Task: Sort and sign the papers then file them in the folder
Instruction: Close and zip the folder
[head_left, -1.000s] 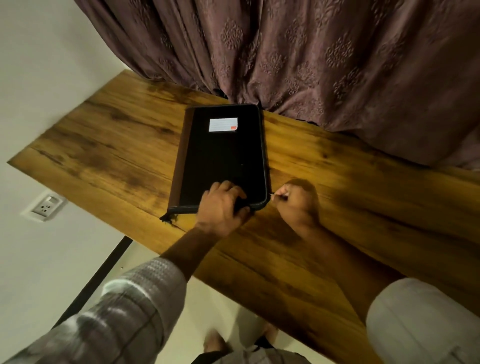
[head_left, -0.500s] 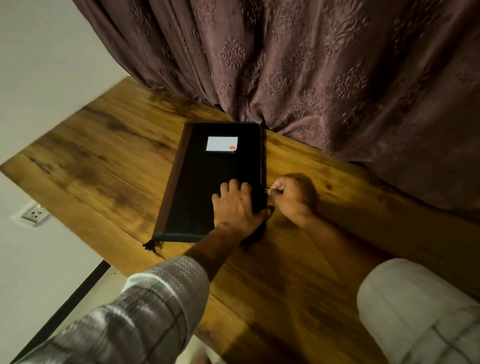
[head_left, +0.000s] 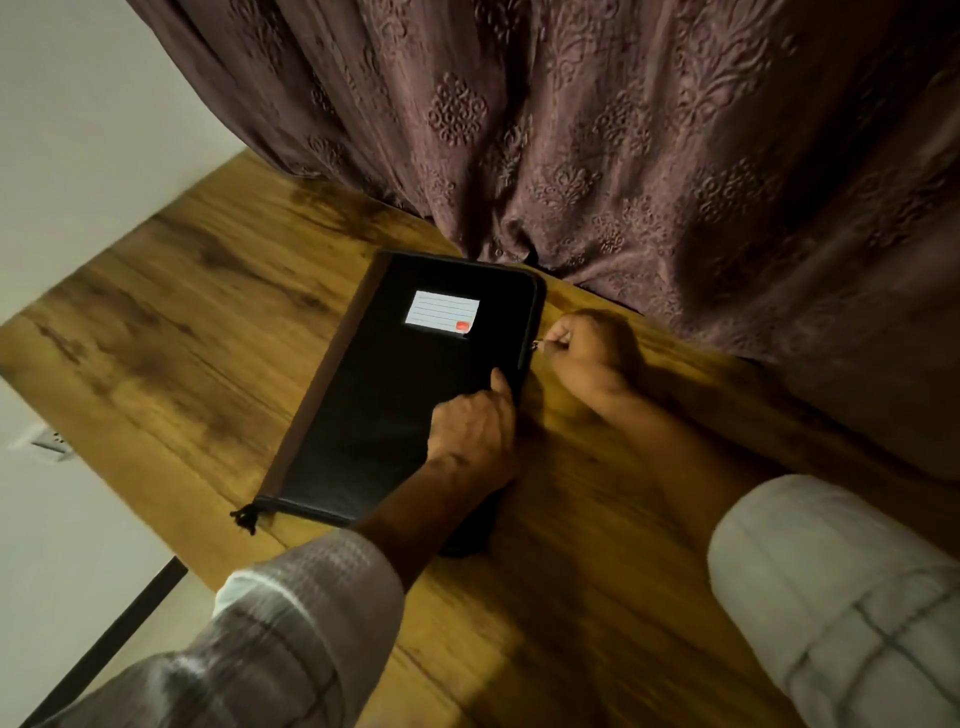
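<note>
A black zip folder (head_left: 384, 395) with a brown spine and a white label (head_left: 441, 310) lies flat on the wooden table (head_left: 171, 332). My left hand (head_left: 475, 431) presses down on the folder's cover near its right edge, one finger stretched forward. My right hand (head_left: 587, 348) sits beside the folder's right edge and pinches the small metal zip pull (head_left: 536, 343) about two thirds of the way up that edge. No papers show outside the folder.
A purple patterned curtain (head_left: 623, 156) hangs right behind the folder and along the table's far edge. White wall lies to the left with a socket (head_left: 52, 441) below the table's edge. The table's near-left edge runs diagonally close to the folder's tasselled corner (head_left: 247, 517).
My right hand has drawn the zip pull from the folder's near right corner up along its right edge, away from me. My left hand shifted from the corner onto the cover.
</note>
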